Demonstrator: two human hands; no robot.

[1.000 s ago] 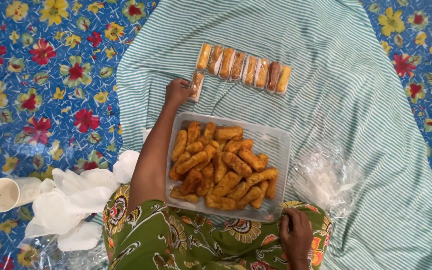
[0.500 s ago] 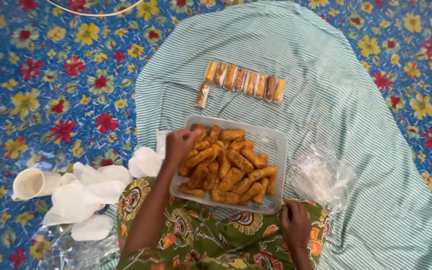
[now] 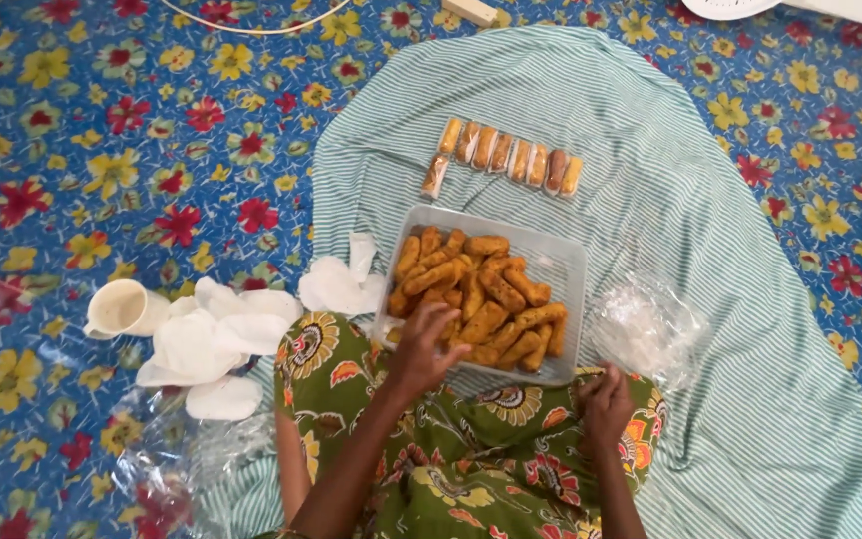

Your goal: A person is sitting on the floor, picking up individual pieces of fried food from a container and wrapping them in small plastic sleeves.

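Reaching over the near edge of the clear rectangular plastic tray (image 3: 563,262), the left hand (image 3: 421,347) spreads its fingers loosely apart above the golden-brown fried rolls (image 3: 476,299) piled inside; the fingertips seem to touch the nearest rolls, but nothing is clamped in that grip. The right hand (image 3: 606,401) rests on the green patterned dress (image 3: 471,439) over the lap, just beside the tray's near right corner, fingers curled; whether it holds anything cannot be told. The tray sits on a green-and-white striped cloth (image 3: 710,200) spread over a blue flowered floor mat (image 3: 102,150). Beyond the tray lies a row of wrapped rolls (image 3: 506,160). Crumpled clear plastic wrap (image 3: 646,324) lies right of the tray. To the left are white paper sheets (image 3: 216,339) and a tipped white cup (image 3: 124,309).
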